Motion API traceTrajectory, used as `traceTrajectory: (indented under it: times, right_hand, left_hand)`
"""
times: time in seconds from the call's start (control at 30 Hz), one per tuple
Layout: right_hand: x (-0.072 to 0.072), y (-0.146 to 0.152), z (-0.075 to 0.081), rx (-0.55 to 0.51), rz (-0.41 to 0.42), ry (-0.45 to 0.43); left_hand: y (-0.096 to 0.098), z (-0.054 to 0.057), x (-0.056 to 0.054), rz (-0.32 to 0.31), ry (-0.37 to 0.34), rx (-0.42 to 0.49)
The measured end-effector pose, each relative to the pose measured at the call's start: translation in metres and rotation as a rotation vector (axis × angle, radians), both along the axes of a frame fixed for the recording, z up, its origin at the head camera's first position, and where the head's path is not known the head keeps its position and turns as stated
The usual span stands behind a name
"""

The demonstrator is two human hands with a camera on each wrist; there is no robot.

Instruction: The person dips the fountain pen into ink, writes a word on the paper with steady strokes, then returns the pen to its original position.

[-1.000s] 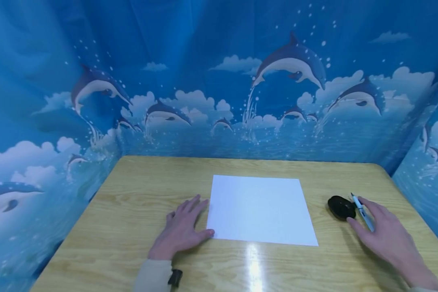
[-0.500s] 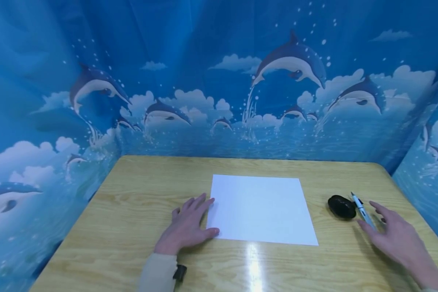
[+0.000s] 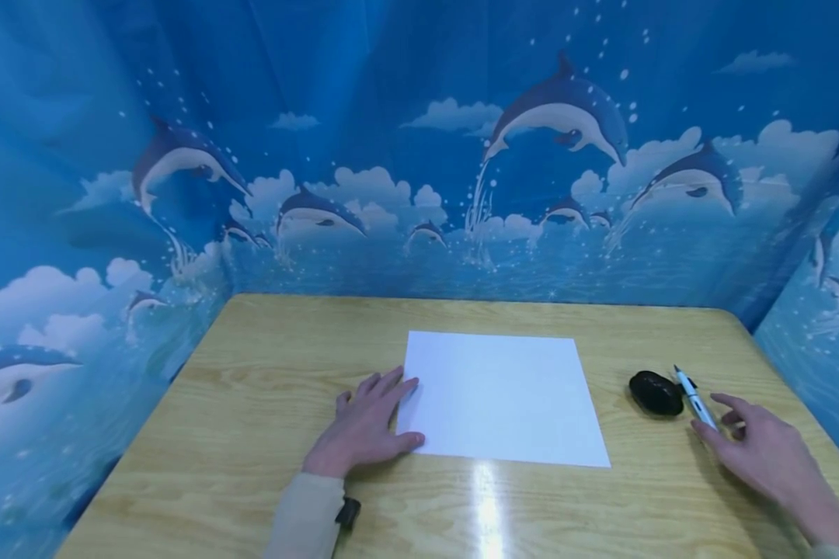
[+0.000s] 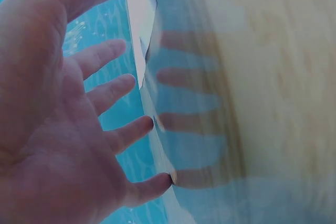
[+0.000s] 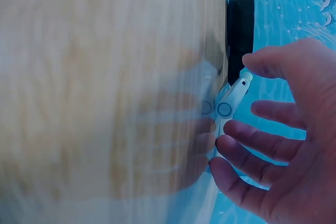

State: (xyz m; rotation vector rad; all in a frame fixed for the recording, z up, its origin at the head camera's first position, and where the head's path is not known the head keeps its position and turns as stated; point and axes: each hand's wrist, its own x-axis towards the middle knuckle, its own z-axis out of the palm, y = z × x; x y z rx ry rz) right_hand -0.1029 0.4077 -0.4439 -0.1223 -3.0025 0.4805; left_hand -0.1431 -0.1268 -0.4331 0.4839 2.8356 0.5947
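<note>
A blank white sheet of paper (image 3: pixel 499 400) lies flat on the wooden table. My left hand (image 3: pixel 363 427), fingers spread, has its thumb and forefinger over the paper's left edge. In the left wrist view, the fingers (image 4: pixel 149 187) are straight and the little finger meets the tabletop. On the right, a glossy black oval object (image 3: pixel 656 394) sits beside a light blue pen (image 3: pixel 694 397), its dark tip toward the far side. My right hand (image 3: pixel 769 450) hovers by the pen's near end, fingers loosely bent and holding nothing. The right wrist view shows the pen (image 5: pixel 233 98) just past those fingers.
The wooden table (image 3: pixel 287 349) has rounded far corners. A blue curtain (image 3: pixel 391 155) printed with dolphins hangs behind it and along both sides. A dark band (image 3: pixel 348 512) is at my left wrist.
My left hand has slid right, onto the paper's left edge. My right hand has drawn away to the right from the black object and pen, which stay put.
</note>
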Motion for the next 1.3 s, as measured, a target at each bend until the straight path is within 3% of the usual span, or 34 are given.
traceTrajectory:
  times: [0.5, 0.83, 1.1, 1.3]
  right_hand:
    - [-0.008, 0.002, 0.001, 0.023, 0.037, -0.060]
    - [-0.008, -0.001, -0.003, 0.043, 0.017, -0.037]
    - [-0.004, -0.003, -0.003, 0.033, 0.029, 0.056]
    - [0.008, -0.010, 0.004, 0.027, 0.090, 0.169]
  left_hand:
    - [0.003, 0.004, -0.001, -0.003, -0.052, -0.049]
    - [0.005, 0.005, -0.002, 0.005, -0.053, -0.047]
    - [0.004, 0.005, -0.002, 0.004, -0.061, -0.036]
    - [0.004, 0.006, -0.001, 0.003, -0.068, -0.033]
